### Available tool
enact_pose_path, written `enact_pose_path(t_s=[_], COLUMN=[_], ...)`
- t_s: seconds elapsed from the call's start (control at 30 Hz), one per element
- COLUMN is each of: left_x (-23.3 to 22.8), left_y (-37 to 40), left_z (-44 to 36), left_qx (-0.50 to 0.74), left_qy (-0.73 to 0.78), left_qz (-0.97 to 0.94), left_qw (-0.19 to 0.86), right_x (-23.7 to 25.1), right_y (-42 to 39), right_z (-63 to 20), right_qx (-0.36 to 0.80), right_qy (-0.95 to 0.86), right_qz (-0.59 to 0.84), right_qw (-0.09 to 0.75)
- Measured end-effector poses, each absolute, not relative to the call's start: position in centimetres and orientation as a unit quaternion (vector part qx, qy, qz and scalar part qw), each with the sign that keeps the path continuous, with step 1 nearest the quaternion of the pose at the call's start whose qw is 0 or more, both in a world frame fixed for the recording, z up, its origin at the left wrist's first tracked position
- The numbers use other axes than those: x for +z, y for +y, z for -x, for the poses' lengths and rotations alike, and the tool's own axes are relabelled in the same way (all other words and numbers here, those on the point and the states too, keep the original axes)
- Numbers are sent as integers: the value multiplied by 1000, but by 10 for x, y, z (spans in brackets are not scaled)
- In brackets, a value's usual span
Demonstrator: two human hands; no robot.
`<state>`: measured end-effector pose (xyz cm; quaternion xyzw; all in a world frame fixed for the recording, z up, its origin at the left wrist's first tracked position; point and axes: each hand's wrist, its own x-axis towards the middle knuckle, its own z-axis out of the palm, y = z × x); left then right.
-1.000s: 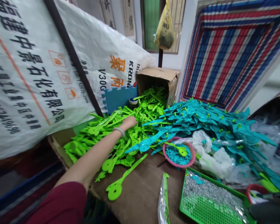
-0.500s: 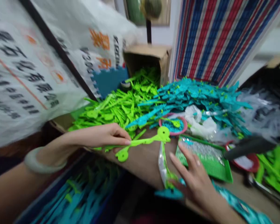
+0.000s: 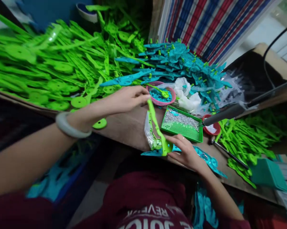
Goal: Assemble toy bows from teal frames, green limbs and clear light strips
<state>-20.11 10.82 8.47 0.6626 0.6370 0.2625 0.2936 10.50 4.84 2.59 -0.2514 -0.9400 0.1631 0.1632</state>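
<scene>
My left hand [image 3: 135, 98], a pale bangle on its wrist, pinches the upper end of a long lime-green plastic piece [image 3: 154, 117]. At its rounded lower end, the fingers of my right hand [image 3: 185, 151] close on the same piece. Beneath it, at the table edge, lies a teal plastic part [image 3: 153, 153] with more green plastic on it, partly covered by my fingers and the green piece. A clear plastic strip [image 3: 148, 130] stands just left of the green piece. Another teal part [image 3: 210, 160] lies beyond my right wrist.
Green pieces [image 3: 62, 66] are heaped at left, teal parts [image 3: 172, 60] at the back. A pink basket [image 3: 173, 95] holds small teal bits; a green tray [image 3: 181, 129] holds small metal pieces. A red bowl [image 3: 217, 130] and hammer [image 3: 229, 154] are at right.
The view has tilted down. My left hand has brought the green piece from lying sideways to pointing down over the teal part. My right hand, spread before, has closed on its rounded end.
</scene>
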Motion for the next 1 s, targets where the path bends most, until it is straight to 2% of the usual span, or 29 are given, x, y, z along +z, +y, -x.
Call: enact_pose_path(t_s=[0.1,0.23,0.33,0.5,0.7,0.8,0.9,1.0], left_x=[44,-16,-40,-50,-60,-65,-65,-62], left_y=[88,44,13,-23,-38,-39,-40,-39], left_z=[188,167,151,140,135,132,128,122], left_qx=[403,422,384,301,306,348,338,299], left_qy=[646,628,621,620,545,536,544,577], left_qz=[-610,-606,-638,-664,-693,-683,-690,-717], left_qw=[220,246,245,290,359,354,338,253], right_x=[7,-9,-12,-1,13,17,17,15], right_y=[52,56,58,59,62,63,64,64], right_z=[-98,-83,-75,-68,-63,-64,-61,-56], right_qx=[195,227,252,264,248,247,226,208], right_qy=[-915,-897,-882,-875,-880,-880,-885,-892], right_qz=[305,357,384,400,404,406,407,397], right_qw=[180,129,104,71,18,4,-17,-51])
